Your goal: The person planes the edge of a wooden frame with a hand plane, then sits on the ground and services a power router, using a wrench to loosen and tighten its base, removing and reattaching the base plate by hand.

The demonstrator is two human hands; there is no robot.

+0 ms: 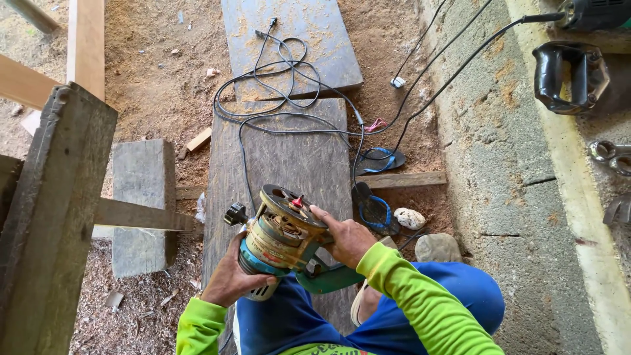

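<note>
We note, nearest the camera, a seated person in bright green sleeves and blue trousers (460, 296), with a worn electric router (279, 233) held over the lap. The tool lies tilted, its round base plate (289, 205) turned up and away from the body, and a small red part sits at the plate's centre. The left hand (230, 279) is cupped under the motor housing, fingers wrapped closed around its lower end. The right hand (345, 238) rests on the far side of the tool, partly closed, with the fingertips on the rim of the base plate; whether it grips the plate or only steadies it we cannot tell from this angle. A black knob (234, 214) projects from the router on the left side.

Beneath the tool runs a long grey plank (296, 151) laid on the sawdust-covered ground (158, 79). Just beside the person's right knee lie two stones (424, 233) and a pair of blue-strapped sandals (376, 190). A black power cord (276, 85) coils loosely over the plank and onto a second grey board (309, 33) further off.

To the left stand a weathered timber post (52, 217) and a grey wooden block (141, 204). To the right rises a concrete block wall (499, 164); on its top ledge we record a black tool handle (568, 75) and the end of a metal wrench (611, 154), well apart from the hands.
</note>
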